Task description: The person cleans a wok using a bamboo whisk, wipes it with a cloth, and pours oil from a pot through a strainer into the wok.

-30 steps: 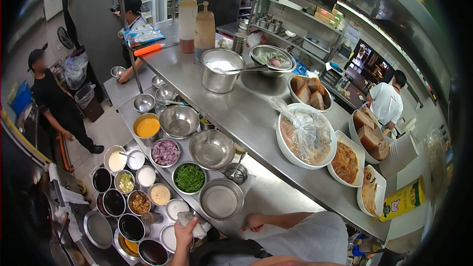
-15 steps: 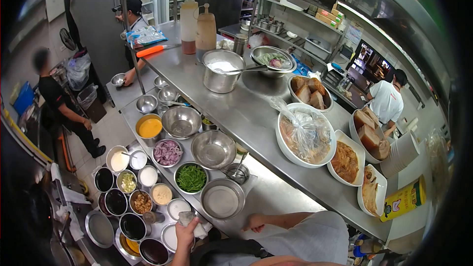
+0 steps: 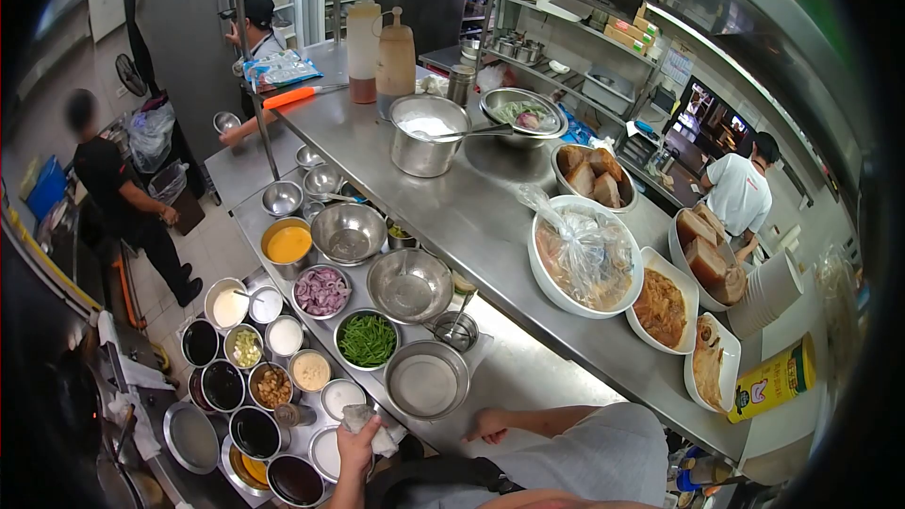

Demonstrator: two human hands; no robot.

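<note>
White-grey cloth (image 3: 385, 439) is clamped in your left hand (image 3: 356, 447), near side, between a white-filled container (image 3: 313, 457) and the steel bowl (image 3: 459, 386). Your right hand (image 3: 488, 426) sits curled by the worktop (image 3: 528, 368); whether it grips anything, I cannot tell. Onions (image 3: 322, 291) and greens (image 3: 367, 338) are already cut; what remains doesn't show.

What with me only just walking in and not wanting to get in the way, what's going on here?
The camera wearer's left hand grips a crumpled white cloth. The right hand is beside the steel work surface, with nothing visible in it. Nearby are chopped greens, what looks like purple onion and a pot of dark liquid. Farther off, a co-worker's hand holds a metal bowl.
</note>
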